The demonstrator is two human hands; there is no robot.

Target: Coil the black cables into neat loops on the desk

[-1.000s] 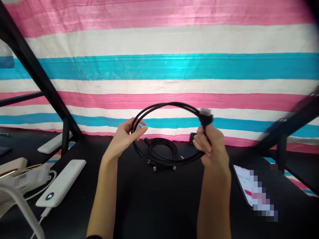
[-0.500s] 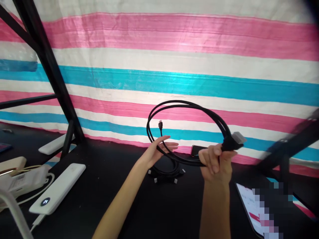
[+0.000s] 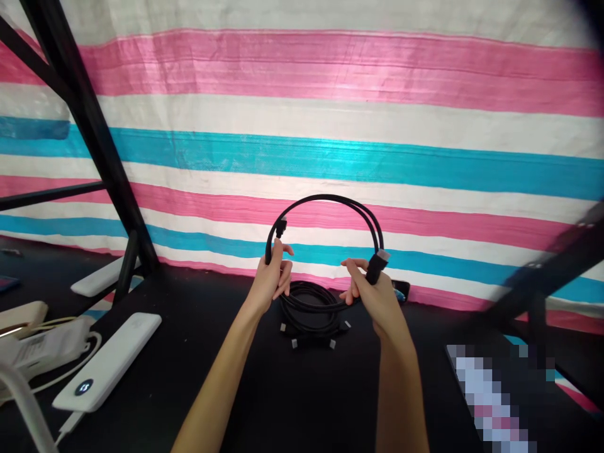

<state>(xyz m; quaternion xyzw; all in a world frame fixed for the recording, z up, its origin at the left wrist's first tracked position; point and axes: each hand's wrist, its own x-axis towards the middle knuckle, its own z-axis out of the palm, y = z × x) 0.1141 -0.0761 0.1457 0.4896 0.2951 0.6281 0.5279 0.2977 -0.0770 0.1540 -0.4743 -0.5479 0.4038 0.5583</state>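
I hold a looped black cable (image 3: 325, 202) up in front of the striped cloth. My left hand (image 3: 271, 280) grips the loop's left side, just below a small plug end at its top. My right hand (image 3: 372, 292) grips the right side, beside a larger plug with a silver tip (image 3: 377, 264). The loop arches between both hands. Below and behind them, several coiled black cables (image 3: 309, 311) with light plug ends lie on the black tabletop.
A white power bank (image 3: 111, 360) with a lit display lies at the left, another white bar (image 3: 97, 277) behind it, and a white charger with cords (image 3: 42, 349) at the far left. A phone (image 3: 401, 290) lies behind my right hand. Black frame struts (image 3: 89, 126) rise at left and right.
My hands came closer together and the loop shrank. My left hand, open half a second ago, has closed on the cable's left side. My right hand moved left with the large plug.
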